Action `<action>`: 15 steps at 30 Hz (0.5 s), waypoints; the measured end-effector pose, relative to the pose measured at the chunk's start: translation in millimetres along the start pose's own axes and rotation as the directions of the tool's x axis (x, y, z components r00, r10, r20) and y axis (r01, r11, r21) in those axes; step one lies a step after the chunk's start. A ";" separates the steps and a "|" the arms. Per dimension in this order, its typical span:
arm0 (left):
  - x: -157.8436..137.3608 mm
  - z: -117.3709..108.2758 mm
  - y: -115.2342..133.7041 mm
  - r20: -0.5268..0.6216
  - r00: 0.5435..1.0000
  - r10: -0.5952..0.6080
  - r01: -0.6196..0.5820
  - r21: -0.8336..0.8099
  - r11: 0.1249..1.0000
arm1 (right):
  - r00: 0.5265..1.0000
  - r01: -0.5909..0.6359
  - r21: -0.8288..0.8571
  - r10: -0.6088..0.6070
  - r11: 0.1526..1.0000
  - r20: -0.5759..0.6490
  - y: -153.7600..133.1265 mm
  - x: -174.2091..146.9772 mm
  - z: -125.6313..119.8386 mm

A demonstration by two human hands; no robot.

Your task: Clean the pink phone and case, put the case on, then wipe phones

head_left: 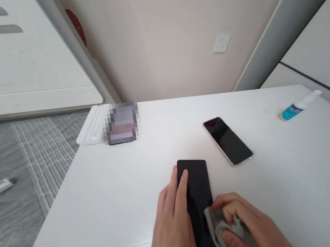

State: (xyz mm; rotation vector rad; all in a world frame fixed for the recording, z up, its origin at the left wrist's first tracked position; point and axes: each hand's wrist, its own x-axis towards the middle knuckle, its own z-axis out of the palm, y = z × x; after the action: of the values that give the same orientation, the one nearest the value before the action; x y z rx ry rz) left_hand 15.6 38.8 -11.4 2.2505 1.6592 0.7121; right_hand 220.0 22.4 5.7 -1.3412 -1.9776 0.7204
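1. Your left hand (173,226) lies flat, palm down, along the left edge of the black phone (198,201); its fingers (182,185) are straight and close together, with the tips resting on the dark screen, pressing rather than gripping.
2. Your right hand (251,231) is curled, knuckles up, its thumb and fingers pinched shut on a bunched grey cloth (220,225).
3. The cloth sits on the lower right part of the black phone's screen, just beside your left hand's thumb side.
4. The black phone lies face up on the white table (102,200), between your two hands, its long axis pointing away from you.
5. Beyond your right hand's fingertips, and apart from it, a second phone (228,140) with a pale rim lies face up at a slant.
6. Far out to the right of your right hand, a small spray bottle (298,106) with a blue label lies on its side.
7. Well beyond your left hand, at the table's far edge, sits a white ribbed case (92,126) beside a blurred object I cannot make out.
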 end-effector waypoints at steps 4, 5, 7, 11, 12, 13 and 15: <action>6.6 1.0 3.9 -0.055 0.998 -0.027 0.028 0.001 1.000 | 0.898 -0.434 0.315 0.432 0.844 0.079 -2.9 7.6 -2.3; 7.9 0.4 4.7 -0.067 0.997 -0.030 0.030 -0.001 1.000 | 0.865 -0.486 0.382 0.494 0.786 0.085 -2.0 7.5 -1.4; 7.8 -2.0 6.6 -0.083 0.996 -0.016 0.015 -0.012 1.000 | 0.842 -0.492 0.505 0.535 0.709 0.067 0.7 7.0 -0.1; -8.3 -6.8 11.4 -0.038 0.999 0.022 -0.022 0.007 1.000 | 0.892 -0.354 0.557 0.450 0.751 -0.039 6.7 6.4 -3.0; -14.9 -7.0 12.3 -0.021 0.999 0.033 -0.032 0.035 0.999 | 0.904 -0.325 0.521 0.421 0.789 -0.074 8.1 6.0 -5.1; -21.5 -6.7 13.0 -0.007 0.999 0.042 -0.041 0.072 0.997 | 0.912 -0.302 0.466 0.395 0.832 -0.114 9.3 5.4 -7.9; -32.5 -5.3 13.2 0.014 0.999 0.046 -0.048 0.155 0.987 | 0.921 -0.251 0.291 0.320 0.923 -0.223 11.6 4.5 -15.9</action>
State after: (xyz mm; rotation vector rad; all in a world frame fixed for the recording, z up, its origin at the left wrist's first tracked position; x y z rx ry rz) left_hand 16.1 3.5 -8.2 2.4021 1.7163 0.5995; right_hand 237.5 31.9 8.4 -1.4965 -1.4363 0.8502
